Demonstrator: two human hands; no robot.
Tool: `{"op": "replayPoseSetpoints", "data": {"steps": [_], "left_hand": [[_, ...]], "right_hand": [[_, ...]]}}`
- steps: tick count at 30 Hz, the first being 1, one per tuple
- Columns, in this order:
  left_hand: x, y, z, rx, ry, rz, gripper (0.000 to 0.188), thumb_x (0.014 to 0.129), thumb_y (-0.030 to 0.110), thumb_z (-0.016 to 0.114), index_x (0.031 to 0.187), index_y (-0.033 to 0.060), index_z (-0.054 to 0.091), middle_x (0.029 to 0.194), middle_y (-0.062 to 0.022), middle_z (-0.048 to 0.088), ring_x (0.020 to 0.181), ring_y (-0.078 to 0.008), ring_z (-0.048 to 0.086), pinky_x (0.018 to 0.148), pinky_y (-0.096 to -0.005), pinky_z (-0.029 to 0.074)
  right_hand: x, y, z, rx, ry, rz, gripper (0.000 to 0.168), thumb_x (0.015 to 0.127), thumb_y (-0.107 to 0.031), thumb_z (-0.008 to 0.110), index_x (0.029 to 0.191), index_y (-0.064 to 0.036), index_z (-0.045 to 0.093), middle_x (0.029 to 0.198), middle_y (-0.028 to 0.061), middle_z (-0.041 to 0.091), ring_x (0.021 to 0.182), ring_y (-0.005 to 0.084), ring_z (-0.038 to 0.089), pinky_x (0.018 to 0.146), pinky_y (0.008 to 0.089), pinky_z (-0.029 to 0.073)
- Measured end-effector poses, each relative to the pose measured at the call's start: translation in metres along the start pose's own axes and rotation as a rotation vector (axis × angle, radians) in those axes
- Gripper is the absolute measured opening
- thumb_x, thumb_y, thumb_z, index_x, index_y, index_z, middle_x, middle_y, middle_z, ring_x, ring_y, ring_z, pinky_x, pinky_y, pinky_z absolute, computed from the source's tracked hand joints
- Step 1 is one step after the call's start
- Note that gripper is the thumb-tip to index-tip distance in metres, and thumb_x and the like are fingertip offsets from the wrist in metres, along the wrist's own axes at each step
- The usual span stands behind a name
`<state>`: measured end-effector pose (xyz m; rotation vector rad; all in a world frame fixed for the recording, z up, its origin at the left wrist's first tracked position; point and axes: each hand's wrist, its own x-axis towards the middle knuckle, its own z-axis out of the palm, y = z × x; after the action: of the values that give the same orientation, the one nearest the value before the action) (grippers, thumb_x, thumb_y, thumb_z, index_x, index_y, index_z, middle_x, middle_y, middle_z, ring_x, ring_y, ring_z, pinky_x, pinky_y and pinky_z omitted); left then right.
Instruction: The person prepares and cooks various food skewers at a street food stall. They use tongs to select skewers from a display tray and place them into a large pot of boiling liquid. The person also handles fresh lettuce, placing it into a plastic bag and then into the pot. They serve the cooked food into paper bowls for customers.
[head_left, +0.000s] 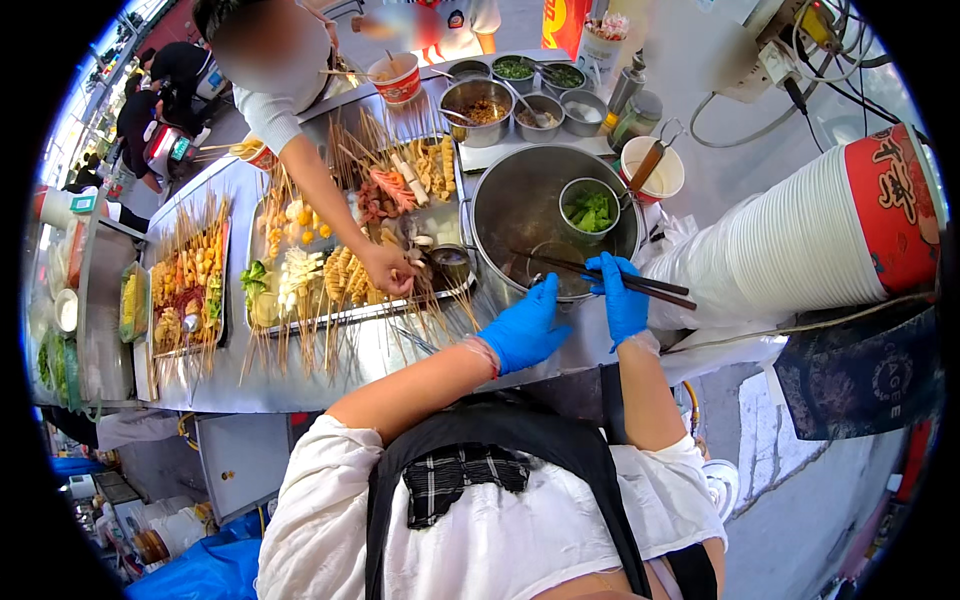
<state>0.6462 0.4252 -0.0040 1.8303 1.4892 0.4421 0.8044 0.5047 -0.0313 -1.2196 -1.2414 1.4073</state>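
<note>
In a blue glove, my right hand (621, 298) grips a pair of dark chopsticks (637, 283), whose tips reach over a large steel pot (487, 180) of broth. My gloved left hand (527, 328) is at the pot's near rim; its fingertips lie by the rim, and whether they hold anything is not plain. Inside the pot, a wire-handled strainer (590, 180) holds green leaves (589, 212), and a second round strainer shows faintly in the broth. Left of the pot, a steel tray (259, 325) holds skewered food, with another person's bare hand (388, 270) touching skewers at its right part.
Steel condiment pots (480, 135) stand behind the big pot. A paper cup (667, 169) is beside it, and a long stack of paper bowls (780, 225) lies at the right. Another skewer tray (225, 330) sits far left. The other person's arm crosses the main tray.
</note>
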Motion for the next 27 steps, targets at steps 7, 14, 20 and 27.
{"op": "replayPoseSetpoints", "data": {"steps": [7,14,20,27], "left_hand": [[0.0,0.006,0.015,-0.013,-0.007,0.13,0.078,0.081,0.028,0.055,0.132,-0.008,0.008,0.135,-0.0294,0.016,0.125,-0.0368,0.024,0.101,-0.0379,0.025],[-0.028,-0.011,-0.018,-0.14,0.043,0.199,0.059,0.08,0.014,0.058,0.131,0.0047,0.029,0.13,-0.0181,0.035,0.109,-0.0287,0.046,0.091,-0.0337,0.039],[-0.033,-0.062,-0.052,-0.556,0.378,-0.076,0.043,0.084,0.003,0.051,0.125,0.0066,0.04,0.115,-0.0049,0.051,0.102,-0.0133,0.049,0.088,-0.0266,0.039],[-0.028,-0.069,-0.063,-0.661,0.378,-0.11,0.042,0.083,0.004,0.052,0.124,0.005,0.041,0.112,-0.0064,0.053,0.099,-0.0127,0.05,0.086,-0.0254,0.04]], "right_hand": [[0.032,0.042,0.01,0.177,-0.006,0.226,0.035,0.085,-0.037,0.051,0.089,-0.003,0.058,0.09,0.0097,0.062,0.079,0.0213,0.061,0.065,0.0299,0.049],[0.051,0.071,0.007,0.335,0.039,0.251,0.032,0.086,-0.033,0.051,0.094,-0.003,0.059,0.094,0.0097,0.062,0.075,0.0214,0.061,0.065,0.0292,0.049],[0.032,0.051,-0.003,0.475,0.122,0.178,0.029,0.087,-0.029,0.05,0.094,-0.002,0.058,0.095,0.0116,0.062,0.079,0.0215,0.062,0.065,0.0279,0.049],[0.035,0.07,0.0,0.322,0.089,0.18,0.03,0.086,-0.031,0.052,0.09,-0.002,0.059,0.09,0.0091,0.063,0.077,0.0181,0.061,0.065,0.0264,0.048]]}}
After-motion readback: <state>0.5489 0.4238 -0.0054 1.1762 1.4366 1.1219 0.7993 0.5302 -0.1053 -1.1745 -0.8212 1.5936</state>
